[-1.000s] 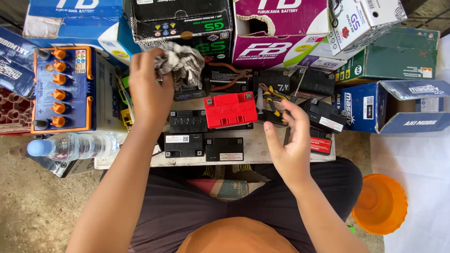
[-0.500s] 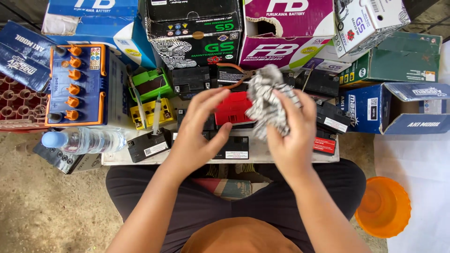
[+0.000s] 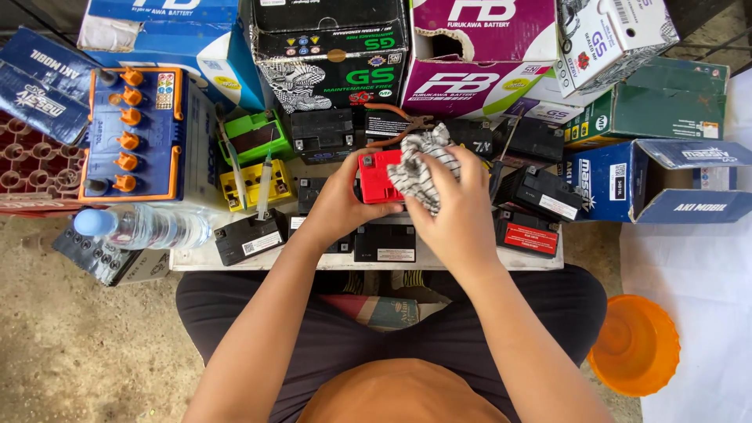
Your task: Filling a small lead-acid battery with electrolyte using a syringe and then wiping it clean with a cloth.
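Since half a second ago both hands have been lowered to the bench [image 3: 235, 258], and the crumpled striped rag [image 3: 419, 168] is now pressed onto the red battery [image 3: 377, 176] at centre; the battery is clasped by the left hand [image 3: 341, 205] from 7 o'clock, fingers curled round its side; the rag is pinched in the closed right hand [image 3: 462, 207] at 3 o'clock; a green battery [image 3: 252, 135] sits at 10 o'clock, a water bottle [image 3: 141, 227] at 8 o'clock.
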